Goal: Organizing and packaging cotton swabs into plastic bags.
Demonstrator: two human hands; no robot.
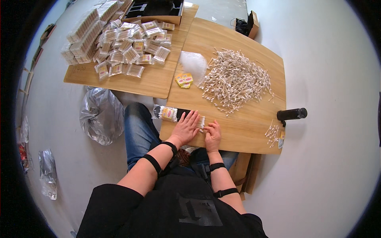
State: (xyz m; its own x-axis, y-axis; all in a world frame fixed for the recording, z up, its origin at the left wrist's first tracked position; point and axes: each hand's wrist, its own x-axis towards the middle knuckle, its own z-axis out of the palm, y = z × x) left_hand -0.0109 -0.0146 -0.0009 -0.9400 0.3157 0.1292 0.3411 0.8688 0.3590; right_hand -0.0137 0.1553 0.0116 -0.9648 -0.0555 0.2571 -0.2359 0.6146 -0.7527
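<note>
My left hand (186, 129) lies flat, fingers stretched out together, over a row of cotton swabs (201, 122) near the table's front edge. Only the right end of that row shows past my fingers. Close beside it, my right hand (213, 137) is closed, its fingertips curled at the swabs' end; what it pinches, if anything, is too small to make out. Left of my hands, a clear bag of cotton swabs (168, 114) with a yellow label card lies on a black strip (182, 112), partly covered by my left hand.
A big heap of loose cotton swabs (238, 79) spreads beyond my hands. Clear empty bags (193, 65) and yellow cards (183, 80) lie left of it. Many filled packs (131, 43) crowd the left table. A black cylinder (291, 114) juts past the right edge, near several scattered swabs (272, 134).
</note>
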